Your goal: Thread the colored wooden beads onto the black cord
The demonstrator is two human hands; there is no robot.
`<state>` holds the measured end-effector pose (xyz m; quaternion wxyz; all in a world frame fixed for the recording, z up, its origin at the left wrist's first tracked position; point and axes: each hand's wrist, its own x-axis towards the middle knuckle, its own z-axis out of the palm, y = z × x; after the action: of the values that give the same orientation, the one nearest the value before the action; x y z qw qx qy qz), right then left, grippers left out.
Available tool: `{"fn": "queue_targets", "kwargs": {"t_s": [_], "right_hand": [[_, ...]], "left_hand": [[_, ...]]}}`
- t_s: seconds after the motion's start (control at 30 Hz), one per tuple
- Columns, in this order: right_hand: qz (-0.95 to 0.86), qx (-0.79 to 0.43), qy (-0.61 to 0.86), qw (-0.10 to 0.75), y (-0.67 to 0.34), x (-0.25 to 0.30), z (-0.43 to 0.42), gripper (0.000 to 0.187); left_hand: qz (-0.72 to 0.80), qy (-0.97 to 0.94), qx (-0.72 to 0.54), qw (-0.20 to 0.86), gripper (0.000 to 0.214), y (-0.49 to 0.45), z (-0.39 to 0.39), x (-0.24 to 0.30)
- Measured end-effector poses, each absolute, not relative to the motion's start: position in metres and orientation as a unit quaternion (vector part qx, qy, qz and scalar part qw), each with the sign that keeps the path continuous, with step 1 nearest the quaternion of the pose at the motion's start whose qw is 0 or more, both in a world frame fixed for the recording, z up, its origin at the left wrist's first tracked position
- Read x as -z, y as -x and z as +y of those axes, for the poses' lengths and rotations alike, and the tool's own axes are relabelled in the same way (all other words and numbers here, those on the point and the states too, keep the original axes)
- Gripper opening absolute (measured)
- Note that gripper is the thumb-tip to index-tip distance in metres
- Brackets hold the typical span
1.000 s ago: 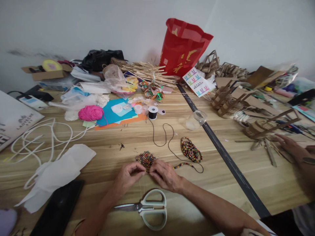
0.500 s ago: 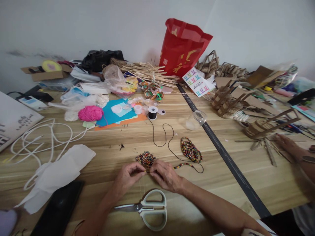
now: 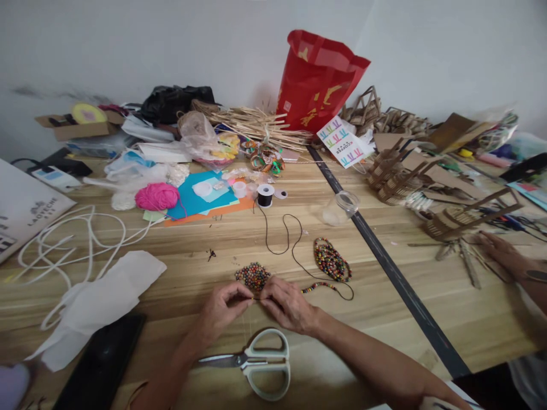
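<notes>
My left hand and my right hand meet fingertip to fingertip on the wooden table, both pinched shut around a thin black cord just below a small heap of coloured beads. A short beaded stretch of cord trails right from my right hand. A coil of strung beads lies further right. The cord runs up to a black spool. Whether a bead sits in my left fingers is hidden.
White-handled scissors lie just below my hands. A white cloth, white rope and a black phone are at the left. A pink yarn ball, red bag, clear jar and cardboard models stand behind. Another person's hand works at the right.
My hands stay pinched together in the same spot. The other person's hand at the right has drawn slightly back toward the edge.
</notes>
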<state>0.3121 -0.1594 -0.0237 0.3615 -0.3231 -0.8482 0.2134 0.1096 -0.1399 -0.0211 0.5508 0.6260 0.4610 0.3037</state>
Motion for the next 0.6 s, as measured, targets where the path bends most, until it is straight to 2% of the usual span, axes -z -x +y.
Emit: {"fn": "queue_targets", "kwargs": {"t_s": [0.6], "right_hand": [[-0.853, -0.209, 0.324, 0.352, -0.312, 0.0238, -0.1596, 0.006]], "left_hand": [[0.456, -0.632, -0.309, 0.546, 0.007, -0.1097, -0.1394, 0.0195]]}}
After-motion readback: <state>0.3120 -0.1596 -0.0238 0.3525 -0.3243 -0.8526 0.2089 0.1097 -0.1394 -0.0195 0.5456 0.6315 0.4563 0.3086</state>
